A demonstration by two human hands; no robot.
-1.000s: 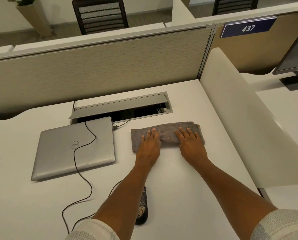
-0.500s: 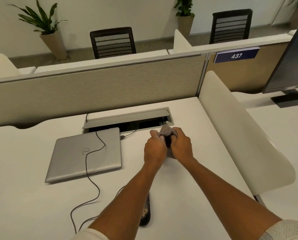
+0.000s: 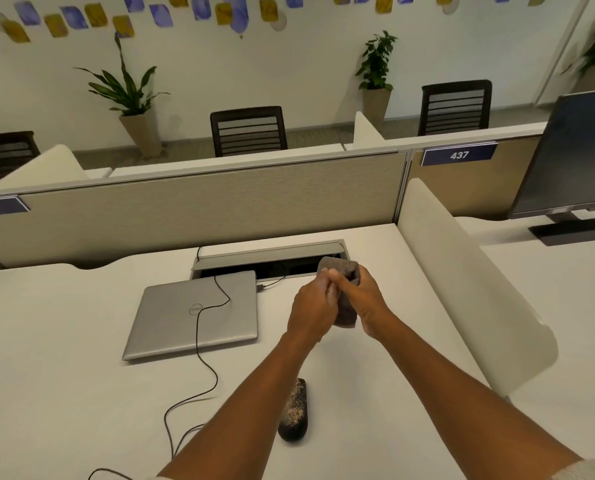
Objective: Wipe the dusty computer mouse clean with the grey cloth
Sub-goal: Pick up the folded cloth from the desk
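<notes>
The grey cloth (image 3: pixel 345 271) is bunched up and held above the white desk (image 3: pixel 54 375), gripped between both hands. My left hand (image 3: pixel 311 308) closes on its left side and my right hand (image 3: pixel 367 299) wraps its right side. The black computer mouse (image 3: pixel 294 415), speckled with pale dust, lies on the desk near the front, partly hidden under my left forearm. Neither hand touches the mouse.
A closed silver laptop (image 3: pixel 195 317) lies left of the hands with the black mouse cable (image 3: pixel 199 358) draped over it. An open cable tray (image 3: pixel 272 261) sits behind the hands. A white divider (image 3: pixel 462 289) bounds the desk's right side; a monitor (image 3: pixel 573 157) stands beyond it.
The cloth lay flat under both palms a second ago; both hands have gathered it into a bundle and lifted it off the desk. The view has tilted upward.
</notes>
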